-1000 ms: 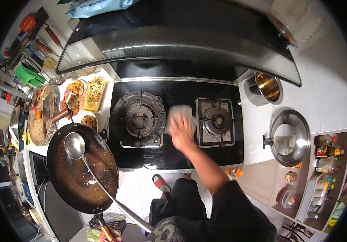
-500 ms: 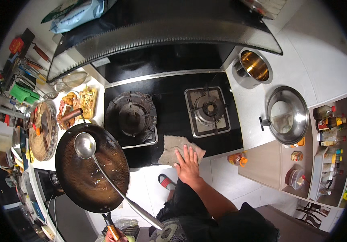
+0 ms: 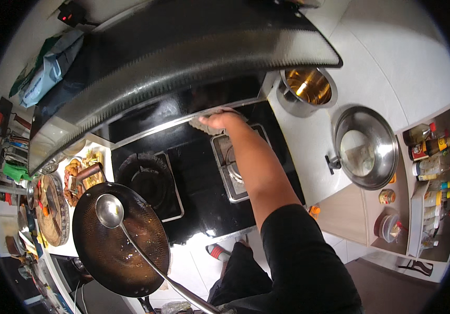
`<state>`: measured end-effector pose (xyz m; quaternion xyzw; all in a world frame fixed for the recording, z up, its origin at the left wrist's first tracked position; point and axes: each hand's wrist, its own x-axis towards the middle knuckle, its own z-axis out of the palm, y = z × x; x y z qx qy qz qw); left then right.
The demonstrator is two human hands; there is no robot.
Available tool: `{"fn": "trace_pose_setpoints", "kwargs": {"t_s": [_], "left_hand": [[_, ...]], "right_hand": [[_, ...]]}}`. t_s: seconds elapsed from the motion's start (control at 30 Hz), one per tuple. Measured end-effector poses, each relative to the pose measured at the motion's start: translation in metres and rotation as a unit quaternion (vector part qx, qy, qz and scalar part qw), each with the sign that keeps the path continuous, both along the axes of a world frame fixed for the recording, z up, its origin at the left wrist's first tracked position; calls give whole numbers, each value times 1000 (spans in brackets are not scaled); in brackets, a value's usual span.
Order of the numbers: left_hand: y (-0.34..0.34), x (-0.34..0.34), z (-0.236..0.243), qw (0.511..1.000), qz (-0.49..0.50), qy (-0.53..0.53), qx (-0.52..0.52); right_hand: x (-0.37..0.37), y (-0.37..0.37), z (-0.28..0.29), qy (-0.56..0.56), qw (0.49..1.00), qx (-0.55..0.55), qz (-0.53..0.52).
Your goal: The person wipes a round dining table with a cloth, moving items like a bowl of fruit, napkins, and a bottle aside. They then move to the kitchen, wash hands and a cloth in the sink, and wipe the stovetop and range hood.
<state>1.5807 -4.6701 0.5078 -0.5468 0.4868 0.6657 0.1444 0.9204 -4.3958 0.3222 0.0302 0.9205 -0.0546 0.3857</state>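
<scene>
My right hand point(image 3: 221, 119) is at the back edge of the black glass stove top point(image 3: 198, 209), gripping a bunched grey-beige cloth point(image 3: 202, 125) against the surface. That arm reaches over the right burner point(image 3: 232, 170) and hides part of it. At the lower left, a dark wok point(image 3: 125, 261) is held up beside the stove, and its handle point(image 3: 146, 304) runs out of the lower edge. A steel ladle point(image 3: 109, 211) rests in the wok, its bowl up and its long handle slanting to the lower right. My left hand is out of view.
The left burner point(image 3: 149, 180) has a dark round grate. A steel pot point(image 3: 306, 94) and a steel pan point(image 3: 366, 149) stand on the right counter. A range hood point(image 3: 183, 57) hangs over the back. A round chopping board point(image 3: 52, 209) and food lie at left.
My right hand has moved from the stove's front edge to its back edge, taking the cloth along. The cloth is now bunched. My left hand has gone out of view below.
</scene>
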Motion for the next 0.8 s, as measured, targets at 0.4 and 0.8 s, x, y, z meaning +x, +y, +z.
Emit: {"fn": "trace_pose_setpoints", "kwargs": {"t_s": [0.4,0.8], "left_hand": [[-9,-28,-29,981,26,55,183],[30,-132,-15,965,-194,105,144]], "right_hand": [[-48,248,-63,45,992,62,98],[378,280,30,353,923,-84,124]]}}
